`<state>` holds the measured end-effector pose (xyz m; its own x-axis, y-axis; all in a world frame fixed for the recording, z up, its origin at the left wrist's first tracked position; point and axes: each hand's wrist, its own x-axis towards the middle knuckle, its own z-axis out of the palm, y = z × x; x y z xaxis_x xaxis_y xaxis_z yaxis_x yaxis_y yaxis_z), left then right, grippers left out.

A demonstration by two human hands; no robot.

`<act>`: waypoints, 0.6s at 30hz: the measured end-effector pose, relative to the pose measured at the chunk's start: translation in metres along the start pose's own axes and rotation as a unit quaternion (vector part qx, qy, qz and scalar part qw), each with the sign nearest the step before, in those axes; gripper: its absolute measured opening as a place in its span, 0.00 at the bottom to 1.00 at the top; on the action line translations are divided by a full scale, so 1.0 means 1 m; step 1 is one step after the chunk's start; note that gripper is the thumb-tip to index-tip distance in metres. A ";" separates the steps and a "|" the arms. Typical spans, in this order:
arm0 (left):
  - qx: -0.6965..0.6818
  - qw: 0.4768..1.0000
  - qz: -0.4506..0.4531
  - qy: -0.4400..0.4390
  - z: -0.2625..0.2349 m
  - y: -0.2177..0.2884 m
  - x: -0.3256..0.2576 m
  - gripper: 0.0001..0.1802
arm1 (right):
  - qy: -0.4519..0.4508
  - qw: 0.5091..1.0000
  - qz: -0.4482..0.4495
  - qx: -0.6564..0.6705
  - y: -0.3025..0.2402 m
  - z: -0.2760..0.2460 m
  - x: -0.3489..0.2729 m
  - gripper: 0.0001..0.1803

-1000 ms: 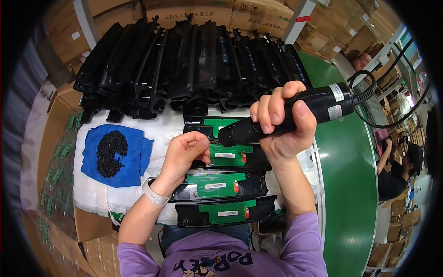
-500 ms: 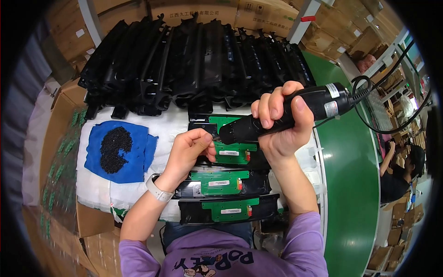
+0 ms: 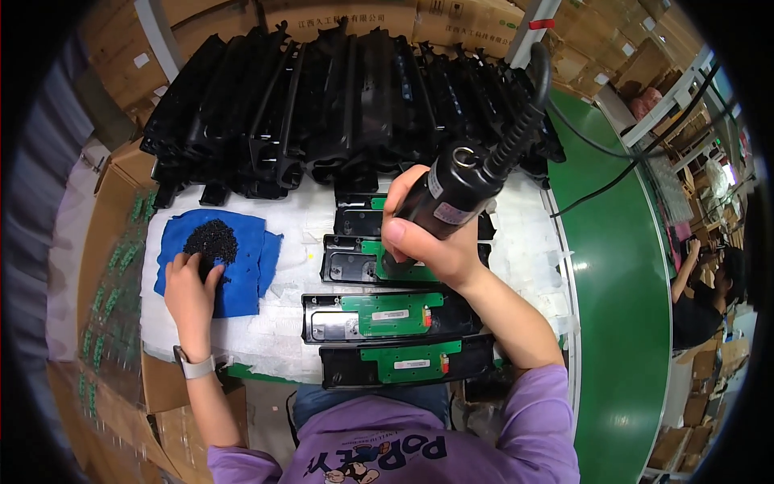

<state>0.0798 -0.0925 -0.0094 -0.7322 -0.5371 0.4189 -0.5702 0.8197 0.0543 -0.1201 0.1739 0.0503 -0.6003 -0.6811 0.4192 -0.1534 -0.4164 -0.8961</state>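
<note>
My right hand (image 3: 431, 246) grips a black electric screwdriver (image 3: 451, 189), held upright with its tip down on the second of several black plastic trays (image 3: 351, 266) that carry green circuit boards (image 3: 391, 312). Its coiled cable (image 3: 524, 113) rises behind it. My left hand (image 3: 192, 284) rests on a blue cloth (image 3: 242, 266), fingers in a pile of small black screws (image 3: 211, 239). A pale watch sits on that wrist.
A heap of black plastic housings (image 3: 339, 105) fills the back of the white-covered bench (image 3: 274, 335). Cardboard boxes (image 3: 109, 242) with green boards stand at the left. A green conveyor (image 3: 621, 306) runs along the right, where another person (image 3: 701, 290) works.
My left hand has left the trays and moved left onto the blue cloth and its screws. The screwdriver has swung from lying sideways to standing upright over a tray.
</note>
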 end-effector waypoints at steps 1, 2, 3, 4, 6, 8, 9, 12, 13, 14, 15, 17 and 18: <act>-0.001 1.000 0.000 -0.003 -0.001 -0.002 0.000 0.11 | 0.010 1.000 0.006 -0.003 0.001 0.000 0.000 0.12; -0.016 1.000 -0.004 -0.009 -0.003 -0.004 0.001 0.10 | 0.011 1.000 0.008 -0.004 0.001 0.002 -0.001 0.12; -0.032 0.999 -0.007 -0.016 -0.004 -0.005 0.001 0.09 | -0.001 1.000 0.009 -0.019 -0.001 0.003 -0.001 0.11; -0.032 0.999 -0.008 -0.017 -0.003 -0.004 0.002 0.09 | -0.015 0.999 0.009 -0.033 -0.002 0.004 -0.001 0.11; -0.022 1.000 -0.005 -0.013 -0.002 -0.001 0.007 0.06 | -0.026 0.998 -0.047 -0.043 0.003 0.007 -0.001 0.10; -0.041 0.999 -0.006 0.027 -0.001 0.000 0.008 0.06 | -0.066 0.988 -0.047 -0.128 0.003 0.009 -0.002 0.10; -0.060 0.996 -0.006 0.068 0.000 0.000 0.009 0.05 | -0.066 0.988 -0.048 -0.128 0.002 0.010 0.000 0.10; -0.112 0.991 -0.014 0.072 0.002 -0.004 0.011 0.06 | -0.047 0.994 -0.055 -0.086 0.000 0.009 0.003 0.10; -0.111 0.991 -0.012 0.074 0.004 -0.002 0.013 0.06 | -0.035 0.998 -0.023 -0.051 -0.001 0.009 0.003 0.10; -0.139 0.988 -0.011 0.067 0.005 0.001 0.014 0.06 | -0.024 1.000 0.008 -0.015 -0.002 0.008 0.004 0.09; -0.167 0.984 -0.009 0.060 0.006 0.004 0.016 0.06 | -0.024 0.999 -0.017 -0.027 -0.001 0.007 0.005 0.09; -0.307 0.951 -0.034 0.027 0.016 0.012 0.018 0.07 | -0.023 1.000 -0.001 -0.001 -0.002 0.007 0.005 0.09; -0.399 0.915 -0.058 0.006 0.024 0.016 0.018 0.08 | -0.023 0.999 0.018 0.024 -0.003 0.007 0.005 0.09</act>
<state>0.0486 -0.0942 -0.0231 -0.6772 -0.6316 0.3775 -0.1863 0.6436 0.7424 -0.1173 0.1680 0.0558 -0.5676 -0.7233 0.3932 -0.0937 -0.4178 -0.9037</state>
